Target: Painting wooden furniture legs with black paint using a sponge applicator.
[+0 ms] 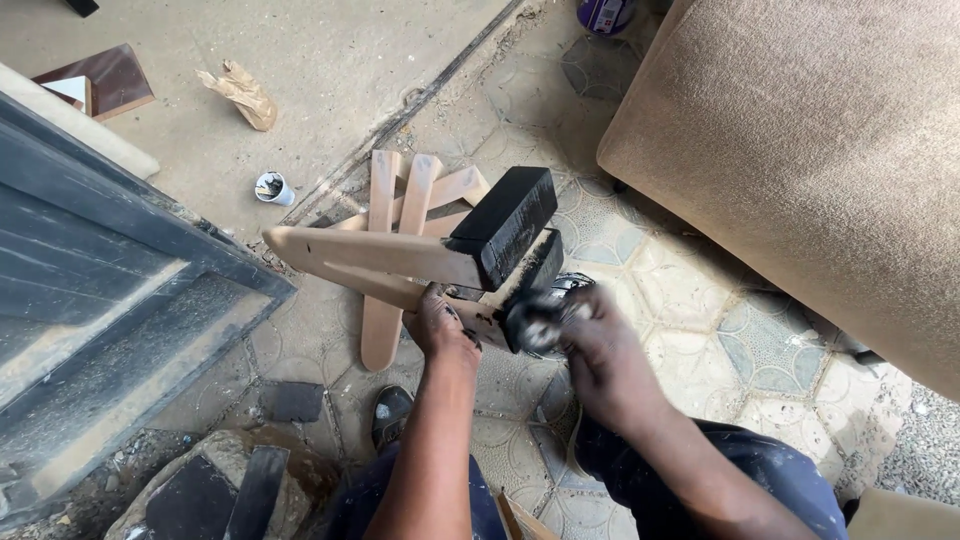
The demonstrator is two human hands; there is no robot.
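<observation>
Bare wood and black paint meet in the piece [420, 258] held over the tiled floor [700, 320] — a pale, tapered leg whose pointed end aims left, joined to a black block [505, 225] at its right end. The left hand [440, 328] comes up from below and is clamped on the underside of the wood, just left of the block, thumb side toward the camera. The right hand [590, 350] is closed around a dark rag [535, 322], which it presses against the lower end of the black part; the rag looks blurred, and its exact shape cannot be made out. The two hands sit close together, the rag between them.

On the floor under the held piece lie more pale slats [400, 195], fanned out and overlapping, one longer slat reaching down toward the person's shoe [392, 412]. A small white cup [272, 187] with dark contents stands just left of the slats, near a crack where the tiles meet plain concrete. Farther up, a crumpled brown paper [243, 92] lies on the concrete, well apart from the cup. A tan upholstered sofa [800, 150] fills the upper right — a dark metal door [90, 290] fills the left edge. Dark blue trousers [770, 470] show at the bottom
</observation>
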